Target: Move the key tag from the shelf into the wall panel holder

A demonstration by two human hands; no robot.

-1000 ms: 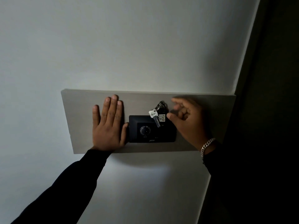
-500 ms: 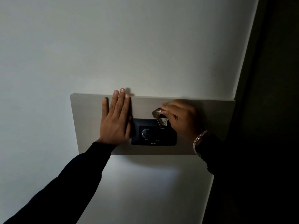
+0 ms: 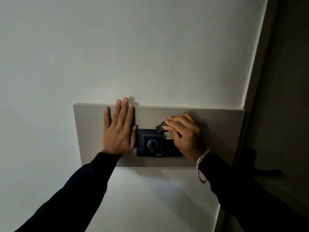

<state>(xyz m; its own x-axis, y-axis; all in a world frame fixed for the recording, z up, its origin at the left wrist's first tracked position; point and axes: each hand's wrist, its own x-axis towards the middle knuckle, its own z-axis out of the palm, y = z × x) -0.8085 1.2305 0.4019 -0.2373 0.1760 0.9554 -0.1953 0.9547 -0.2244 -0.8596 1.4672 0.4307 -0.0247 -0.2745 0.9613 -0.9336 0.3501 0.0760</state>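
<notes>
Pinching the small white key tag with its metal key, my right hand has fingers pressed together at the black wall panel holder's top right corner. Left hand lies flat, fingers spread, on the grey board, thumb touching the holder's left edge.

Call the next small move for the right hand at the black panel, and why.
Probably ease the key tag straight down into the top of the black panel. The right hand pinches the key ring with the tag hanging at the panel's upper right, while the left hand lies flat on the grey board beside it. Whether the tag is seated can't be told.
</notes>
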